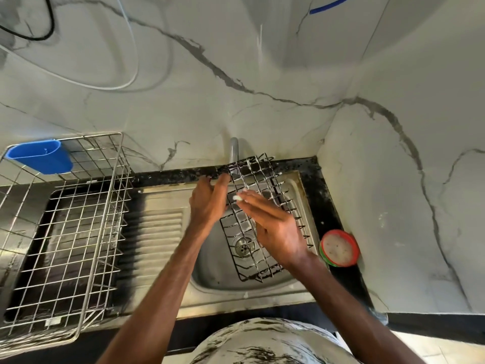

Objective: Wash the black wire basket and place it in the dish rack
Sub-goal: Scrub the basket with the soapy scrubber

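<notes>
Position: black rectangular wire basket point(262, 179) tilted over steel sink point(210, 269).
Left hand point(208, 203): grasps the far rim.
Right hand point(278, 229): flat, released, rubbing the mesh.
Handling: probably light, stiff, soap-slick; take by rim wires.

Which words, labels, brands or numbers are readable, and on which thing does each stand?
None can be read.
The blue cup, the round tub, the dish rack and the black wire basket show no text.
A white tag on the rack is too blurred to read.

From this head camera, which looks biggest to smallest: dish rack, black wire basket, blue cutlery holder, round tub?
1. dish rack
2. black wire basket
3. blue cutlery holder and round tub: about alike.
</notes>
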Demonstrator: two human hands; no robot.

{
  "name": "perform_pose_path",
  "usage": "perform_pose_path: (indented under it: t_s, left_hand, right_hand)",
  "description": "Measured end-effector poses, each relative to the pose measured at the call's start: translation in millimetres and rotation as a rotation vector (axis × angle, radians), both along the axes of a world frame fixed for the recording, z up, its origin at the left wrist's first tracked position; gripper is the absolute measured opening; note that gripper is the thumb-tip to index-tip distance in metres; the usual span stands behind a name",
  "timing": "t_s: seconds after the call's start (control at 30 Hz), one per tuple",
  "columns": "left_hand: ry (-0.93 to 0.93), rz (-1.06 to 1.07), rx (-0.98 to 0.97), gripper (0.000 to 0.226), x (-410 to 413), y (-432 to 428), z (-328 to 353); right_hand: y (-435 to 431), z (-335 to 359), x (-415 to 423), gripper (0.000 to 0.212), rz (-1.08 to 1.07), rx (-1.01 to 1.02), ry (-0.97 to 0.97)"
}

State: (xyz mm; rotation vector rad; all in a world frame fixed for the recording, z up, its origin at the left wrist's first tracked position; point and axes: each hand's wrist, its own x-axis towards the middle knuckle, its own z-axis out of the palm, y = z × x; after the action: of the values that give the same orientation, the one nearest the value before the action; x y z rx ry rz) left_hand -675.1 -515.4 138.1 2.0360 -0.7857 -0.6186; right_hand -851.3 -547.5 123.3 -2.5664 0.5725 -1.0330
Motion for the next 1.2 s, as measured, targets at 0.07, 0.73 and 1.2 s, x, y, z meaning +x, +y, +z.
perform_pose_path:
  t_s: [0.07,0.73,1.2]
  left_hand:
    - [0.000,0.000,0.009,0.069,-0.9,3.0,5.5]
    - [0.106,0.177,-0.043,0.043,25.3,-1.7,6.4]
    - [0.160,0.161,-0.112,0.051,19.1,0.1,2.1]
  right_hand:
    - [-11.0,-1.4,-10.3,0.056,-0.040,-0.034,-0.019]
    - [39.4,-31.2,-85.5,0.055,-0.285,0.217,-0.123]
    - [51.1,-15.1,-32.3,0.064,0.082,0.125,-0.023]
